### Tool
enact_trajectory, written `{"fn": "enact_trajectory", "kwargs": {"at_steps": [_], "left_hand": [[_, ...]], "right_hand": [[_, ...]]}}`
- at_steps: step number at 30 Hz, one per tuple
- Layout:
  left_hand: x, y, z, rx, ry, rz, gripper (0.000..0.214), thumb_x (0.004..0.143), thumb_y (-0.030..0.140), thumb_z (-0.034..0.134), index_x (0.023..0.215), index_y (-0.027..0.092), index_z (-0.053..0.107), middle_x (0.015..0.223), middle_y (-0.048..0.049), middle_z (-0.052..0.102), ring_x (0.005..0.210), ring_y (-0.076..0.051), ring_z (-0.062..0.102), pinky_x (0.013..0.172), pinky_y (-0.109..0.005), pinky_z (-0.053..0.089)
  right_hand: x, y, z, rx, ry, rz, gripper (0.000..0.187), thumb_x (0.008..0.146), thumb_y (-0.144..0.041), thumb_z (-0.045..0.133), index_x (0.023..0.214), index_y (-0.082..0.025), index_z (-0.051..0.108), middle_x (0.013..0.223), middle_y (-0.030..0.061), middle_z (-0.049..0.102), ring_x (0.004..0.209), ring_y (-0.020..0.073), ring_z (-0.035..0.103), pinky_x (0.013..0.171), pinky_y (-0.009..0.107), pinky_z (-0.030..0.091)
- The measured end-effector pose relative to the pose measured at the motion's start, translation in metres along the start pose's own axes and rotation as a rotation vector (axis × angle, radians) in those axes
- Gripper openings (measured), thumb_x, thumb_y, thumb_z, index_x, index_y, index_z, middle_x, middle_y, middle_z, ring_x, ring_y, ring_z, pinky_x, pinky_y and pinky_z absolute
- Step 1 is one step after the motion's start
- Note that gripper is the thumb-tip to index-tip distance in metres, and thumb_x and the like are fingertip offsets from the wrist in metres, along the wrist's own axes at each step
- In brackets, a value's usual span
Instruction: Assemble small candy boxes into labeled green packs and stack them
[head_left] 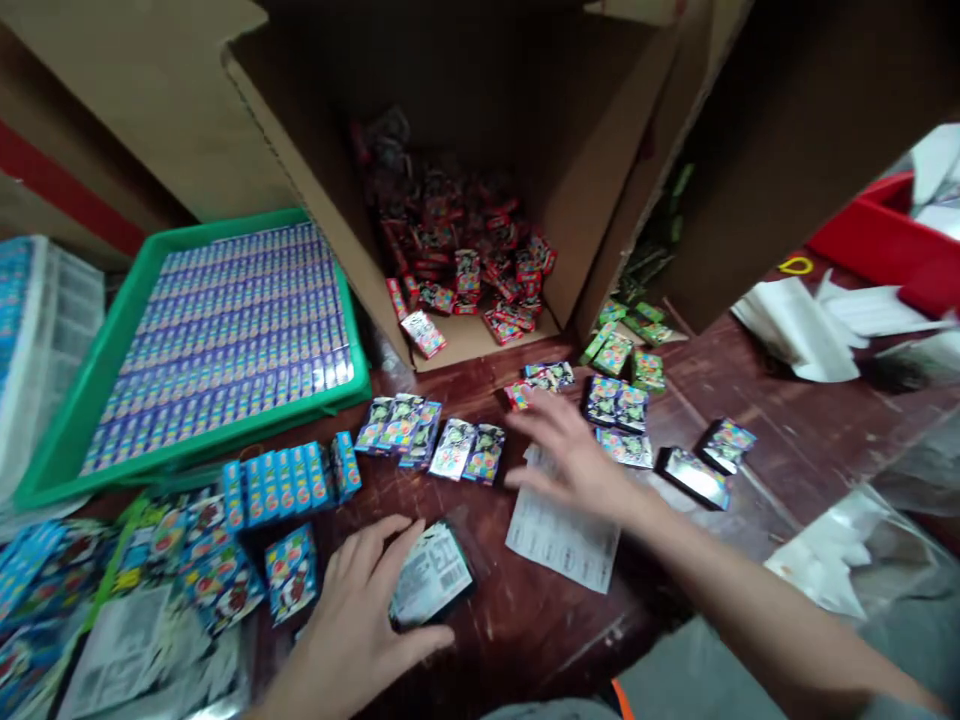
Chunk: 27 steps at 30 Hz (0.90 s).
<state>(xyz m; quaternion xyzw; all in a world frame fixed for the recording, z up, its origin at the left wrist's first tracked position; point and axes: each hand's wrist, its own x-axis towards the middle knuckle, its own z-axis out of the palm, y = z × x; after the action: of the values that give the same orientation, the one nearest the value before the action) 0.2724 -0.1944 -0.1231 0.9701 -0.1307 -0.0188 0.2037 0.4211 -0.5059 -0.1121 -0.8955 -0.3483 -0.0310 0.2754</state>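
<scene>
My left hand (364, 600) is at the left edge of a flat printed packet (435, 575) lying barcode side up on the table. Its thumb and fingers are apart, and the fingertips overlap the packet's edge. My right hand (566, 455), fingers spread, hovers above a white sheet of printed labels (566, 540). Close to its fingertips lies a red small box (519, 396), partly hidden by the hand. Left of that hand are purple small boxes (484, 452) in a row, and more dark purple small boxes (616, 402) sit to its right.
An open cardboard box (480, 350) holds many red small boxes. Green small boxes (611, 352) spill from another carton. At left stands a green tray (360, 375) of packed rows, with blue small boxes (277, 485) in front. Crumpled paper (799, 330) lies at right.
</scene>
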Motion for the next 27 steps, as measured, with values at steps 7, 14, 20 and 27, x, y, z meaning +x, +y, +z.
{"fn": "enact_trajectory", "kwargs": {"at_steps": [7, 14, 20, 27], "left_hand": [[0.202, 0.053, -0.004, 0.074, 0.095, 0.29, 0.047, 0.098, 0.035, 0.057, 0.142, 0.02, 0.053, 0.131, -0.0129, 0.06, 0.121, -0.032, 0.055, 0.105, -0.048, 0.047], [0.26, 0.085, 0.016, 0.056, 0.04, 0.203, 0.051, 0.094, 0.023, 0.058, 0.144, 0.026, 0.052, 0.115, -0.0103, 0.066, 0.102, -0.027, 0.068, 0.088, -0.041, 0.054], [0.132, 0.078, -0.007, -0.788, -0.098, -0.06, 0.046, 0.095, 0.03, 0.06, 0.138, 0.027, 0.045, 0.112, -0.0046, 0.07, 0.097, -0.02, 0.07, 0.083, -0.034, 0.057], [0.006, 0.103, 0.021, -0.576, -0.406, -0.281, 0.041, 0.091, 0.045, 0.068, 0.124, 0.024, 0.053, 0.095, -0.003, 0.073, 0.084, -0.023, 0.071, 0.074, -0.036, 0.055]], "right_hand": [[0.04, 0.133, -0.096, -0.422, 0.018, 0.696, 0.093, 0.075, -0.062, 0.075, 0.144, -0.007, 0.045, 0.143, 0.0315, 0.052, 0.133, 0.0522, 0.045, 0.101, 0.07, 0.041], [0.036, 0.135, -0.092, -0.396, -0.04, 0.643, 0.084, 0.08, -0.054, 0.072, 0.144, -0.007, 0.044, 0.137, 0.0271, 0.056, 0.131, 0.0441, 0.05, 0.105, 0.06, 0.041], [-0.042, 0.05, -0.086, 0.136, 0.12, 0.271, 0.081, 0.085, -0.044, 0.07, 0.153, -0.025, 0.03, 0.144, 0.0155, 0.048, 0.133, 0.0358, 0.051, 0.11, 0.053, 0.045], [-0.163, -0.059, -0.002, 0.477, -0.272, 0.112, 0.064, 0.085, -0.025, 0.067, 0.14, -0.026, 0.035, 0.153, 0.0157, 0.042, 0.147, 0.0338, 0.04, 0.117, 0.056, 0.042]]}}
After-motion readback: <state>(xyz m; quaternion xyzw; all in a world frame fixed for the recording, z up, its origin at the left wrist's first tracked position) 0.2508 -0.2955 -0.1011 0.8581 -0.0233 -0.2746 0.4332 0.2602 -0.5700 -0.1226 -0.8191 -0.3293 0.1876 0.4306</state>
